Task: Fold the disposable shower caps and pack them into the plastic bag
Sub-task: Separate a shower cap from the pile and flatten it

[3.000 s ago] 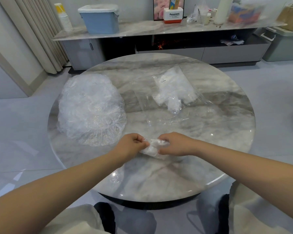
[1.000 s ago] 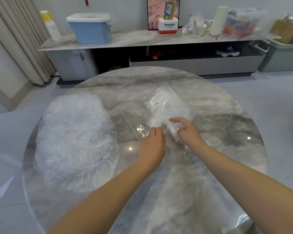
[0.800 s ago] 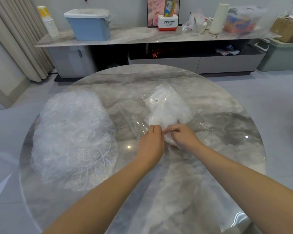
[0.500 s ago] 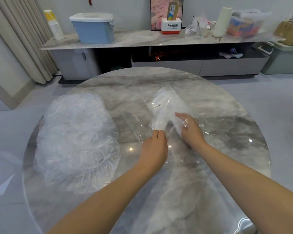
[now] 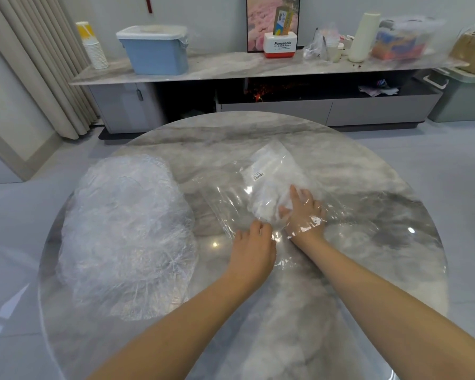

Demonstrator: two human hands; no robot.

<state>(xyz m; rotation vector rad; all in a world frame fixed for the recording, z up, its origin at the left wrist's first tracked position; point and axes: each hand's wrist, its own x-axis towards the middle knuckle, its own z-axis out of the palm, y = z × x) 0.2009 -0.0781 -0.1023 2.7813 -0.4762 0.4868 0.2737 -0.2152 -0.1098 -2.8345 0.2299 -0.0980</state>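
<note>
Inside plastic bag point(image 5: 272, 187), folded caps point(image 5: 269, 207) touch right fingers point(image 5: 295, 194).

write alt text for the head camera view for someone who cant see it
Seen from above, a person's right hand reaches inside a clear plastic bag on a round marble table, pushing folded white shower caps deeper in, while the left hand holds the bag's open edge. A big heap of unfolded clear caps sits on the table's left side.
</note>
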